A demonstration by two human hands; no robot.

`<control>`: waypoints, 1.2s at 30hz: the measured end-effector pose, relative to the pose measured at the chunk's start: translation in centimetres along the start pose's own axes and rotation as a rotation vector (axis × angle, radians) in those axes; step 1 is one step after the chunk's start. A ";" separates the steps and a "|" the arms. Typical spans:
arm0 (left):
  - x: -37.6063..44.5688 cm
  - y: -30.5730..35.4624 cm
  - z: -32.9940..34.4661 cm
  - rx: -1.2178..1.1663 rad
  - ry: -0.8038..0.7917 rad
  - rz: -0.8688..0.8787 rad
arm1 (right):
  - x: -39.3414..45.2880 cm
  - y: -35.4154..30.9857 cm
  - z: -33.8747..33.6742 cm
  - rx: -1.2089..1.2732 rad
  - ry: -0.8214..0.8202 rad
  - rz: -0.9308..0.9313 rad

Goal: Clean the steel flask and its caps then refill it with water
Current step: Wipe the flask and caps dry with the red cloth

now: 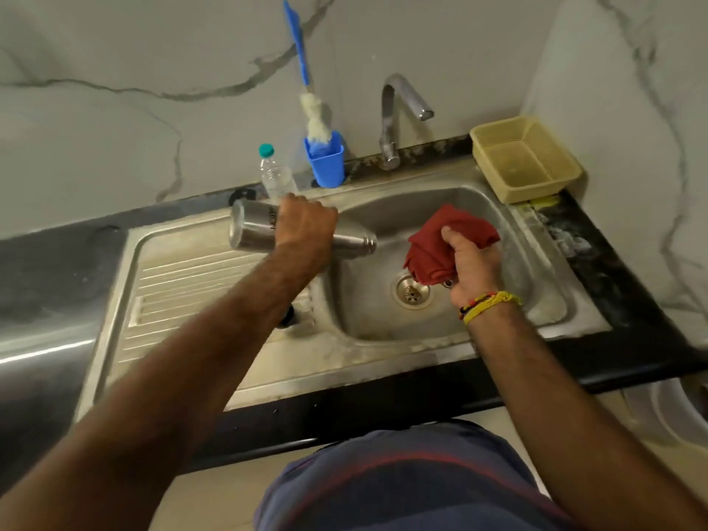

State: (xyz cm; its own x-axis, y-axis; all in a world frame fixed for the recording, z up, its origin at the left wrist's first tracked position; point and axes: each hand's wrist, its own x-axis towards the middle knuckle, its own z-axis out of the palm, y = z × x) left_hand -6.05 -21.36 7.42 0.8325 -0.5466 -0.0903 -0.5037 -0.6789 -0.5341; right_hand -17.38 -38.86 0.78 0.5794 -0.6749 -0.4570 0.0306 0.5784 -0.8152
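Left hand point(304, 224) fingers wrapped round steel flask point(253, 229), held sideways, open neck pointing over sink point(536, 300) basin. Right hand point(473, 268) fingers clenched on bunched red cloth point(440, 243) above drain point(412, 291). Clear plastic bottle point(276, 174) stands just behind flask.

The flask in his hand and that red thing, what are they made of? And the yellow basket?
The flask looks like brushed steel: silvery grey with a dull shine. The red thing seems to be a soft cloth, since it bunches and folds in the right hand. The yellow basket is probably plastic, judging by its matte, moulded lattice walls.
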 end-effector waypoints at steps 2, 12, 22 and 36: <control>1.4 2.8 -0.8 0.081 -0.077 0.047 | 0.6 -0.5 -0.7 -0.007 0.000 0.011; 3.3 6.7 -1.6 -0.726 -0.255 -0.126 | 4.2 -2.9 -5.1 -0.276 0.105 0.006; -0.4 10.6 0.7 -2.074 -0.702 -0.484 | 3.7 -5.2 -2.7 -0.881 -0.109 -0.476; -4.2 10.3 4.8 -2.390 -0.290 -0.342 | -1.7 0.6 2.5 -1.306 -0.513 -0.888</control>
State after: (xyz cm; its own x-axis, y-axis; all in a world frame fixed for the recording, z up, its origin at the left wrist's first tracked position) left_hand -13.61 -23.72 -1.69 0.7989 -0.4345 -0.4158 0.4765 0.0354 0.8785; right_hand -16.32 -36.23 2.00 0.9543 -0.1979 0.2239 -0.0285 -0.8062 -0.5910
